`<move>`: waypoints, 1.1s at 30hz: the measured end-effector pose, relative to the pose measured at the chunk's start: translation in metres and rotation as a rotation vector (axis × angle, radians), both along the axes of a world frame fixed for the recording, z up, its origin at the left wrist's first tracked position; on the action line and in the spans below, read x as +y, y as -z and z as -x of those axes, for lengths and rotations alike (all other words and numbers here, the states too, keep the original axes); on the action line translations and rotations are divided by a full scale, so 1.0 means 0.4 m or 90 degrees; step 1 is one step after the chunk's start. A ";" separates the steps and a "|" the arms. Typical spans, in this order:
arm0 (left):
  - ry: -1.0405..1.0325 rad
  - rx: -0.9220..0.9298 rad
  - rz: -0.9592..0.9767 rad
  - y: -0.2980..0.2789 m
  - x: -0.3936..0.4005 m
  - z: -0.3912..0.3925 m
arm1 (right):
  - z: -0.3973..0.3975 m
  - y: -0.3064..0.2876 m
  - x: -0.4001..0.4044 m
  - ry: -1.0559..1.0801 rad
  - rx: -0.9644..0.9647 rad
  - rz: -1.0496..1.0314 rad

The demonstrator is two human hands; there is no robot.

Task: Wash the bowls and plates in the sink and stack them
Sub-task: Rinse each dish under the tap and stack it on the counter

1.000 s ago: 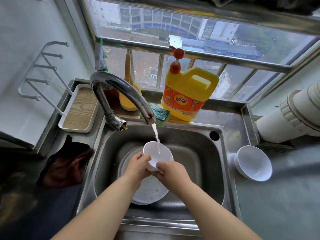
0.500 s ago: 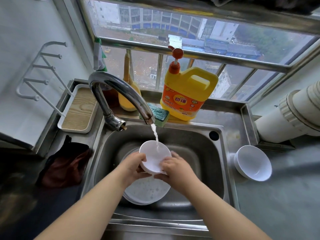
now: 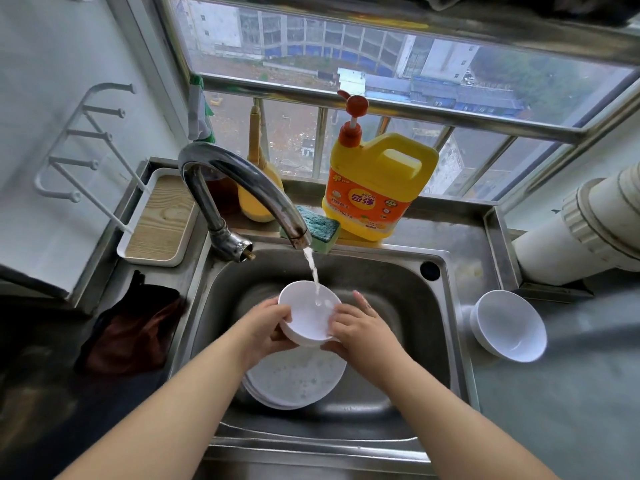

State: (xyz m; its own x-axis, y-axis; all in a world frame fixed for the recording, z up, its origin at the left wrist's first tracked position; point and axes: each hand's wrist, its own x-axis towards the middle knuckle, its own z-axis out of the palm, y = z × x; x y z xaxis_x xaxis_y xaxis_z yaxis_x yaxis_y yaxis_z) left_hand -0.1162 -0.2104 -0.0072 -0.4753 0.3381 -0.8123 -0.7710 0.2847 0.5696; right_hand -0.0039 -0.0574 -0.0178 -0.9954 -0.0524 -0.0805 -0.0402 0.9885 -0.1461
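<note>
Two hands hold one small white bowl (image 3: 309, 315) over the steel sink (image 3: 388, 292), which takes up the middle of the view and is the largest thing here. In its basin lie white plates (image 3: 294, 382), stacked and flecked with suds, directly below the hands and partly covered by them. On the counter to the right of the sink, well apart from the hands, stand washed white bowls (image 3: 509, 325), nested and tilted on their side. On the ledge behind the sink sits a yellow detergent jug (image 3: 377, 188) with a red pump, and just beside it, touching the sink's back edge, a green sponge (image 3: 320, 226). The curved tap (image 3: 242, 181) arches from the left, and its water (image 3: 311, 268) falls into the small white bowl. That bowl lies between the two hands, its opening tipped up toward the stream. The left hand (image 3: 263, 329) grips its left rim, thumb on the inside edge and fingers curled beneath. The right hand (image 3: 360, 329) grips the right side, thumb under the base, fingers bent over the rim; one fingertip sticks out past it, blurred.
</note>
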 end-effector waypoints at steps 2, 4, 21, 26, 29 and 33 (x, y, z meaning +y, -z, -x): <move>-0.036 0.003 -0.034 -0.001 0.007 -0.012 | 0.007 -0.009 -0.027 0.027 0.003 0.049; -0.100 0.003 -0.079 0.011 0.024 -0.042 | 0.026 -0.010 -0.065 0.089 -0.008 0.129; 0.011 0.039 -0.018 0.012 0.024 -0.071 | 0.007 -0.028 -0.082 0.357 -0.098 0.497; 0.023 0.073 -0.032 0.022 0.013 -0.072 | 0.003 -0.030 -0.057 0.623 -0.170 0.817; 0.012 0.096 -0.046 0.018 0.021 -0.085 | 0.005 -0.046 -0.054 0.717 -0.128 1.012; 0.018 0.142 -0.073 0.003 0.031 -0.092 | -0.001 -0.036 -0.040 0.830 -0.054 1.140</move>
